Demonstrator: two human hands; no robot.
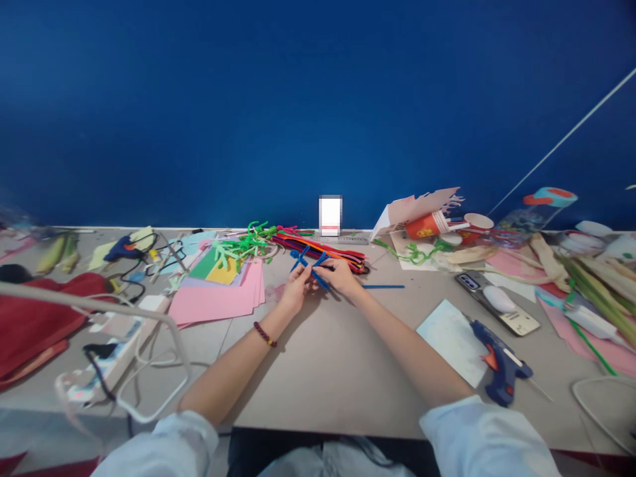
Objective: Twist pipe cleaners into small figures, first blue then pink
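Observation:
Both my hands meet at the far middle of the grey table. My left hand and my right hand are both closed in a pinch on a bent blue pipe cleaner, whose ends stick up between them. A beaded bracelet circles my left wrist. Just behind the hands lies a bundle of mixed-colour pipe cleaners. A single straight blue pipe cleaner lies on the table right of my right hand.
Pink and coloured paper sheets and green twisted pipe cleaners lie left of the hands. A blue glue gun, white paper and a phone sit right. Another glue gun, a power strip and red cloth are left.

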